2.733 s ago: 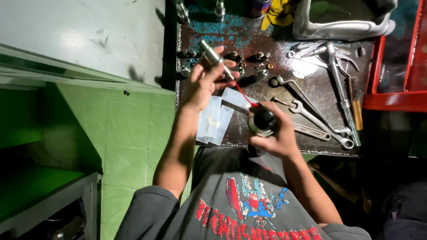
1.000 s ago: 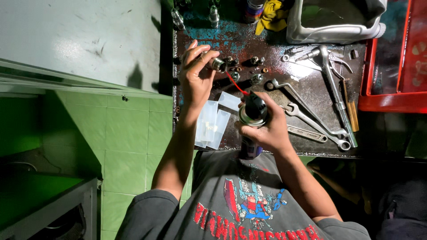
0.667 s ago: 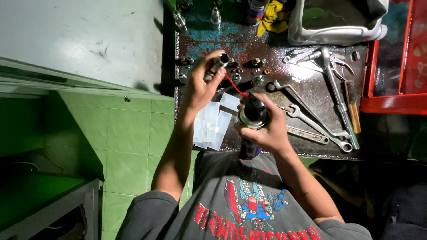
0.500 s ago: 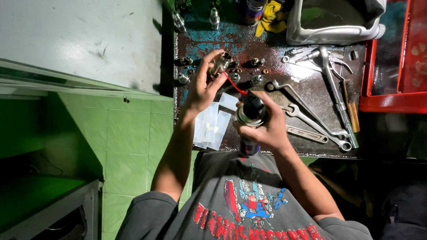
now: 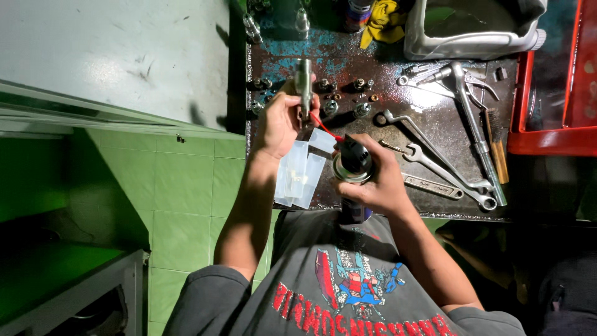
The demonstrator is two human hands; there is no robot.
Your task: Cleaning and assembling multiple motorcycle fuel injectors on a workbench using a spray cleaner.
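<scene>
Over a stained metal workbench point(image 5: 373, 118) (green-tiled wall beside), left hand point(image 5: 280, 124) grips a metal cylinder point(image 5: 303, 81), right hand point(image 5: 376, 180) a spray can point(image 5: 353, 165).

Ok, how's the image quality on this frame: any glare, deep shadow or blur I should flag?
Head view: sharp around the left hand holding the metal cylinder and the right hand on the spray can; wet glare on the workbench near the wrenches; lower right corner nearly black; green wall tiles dim, with a strong colour cast.
</scene>
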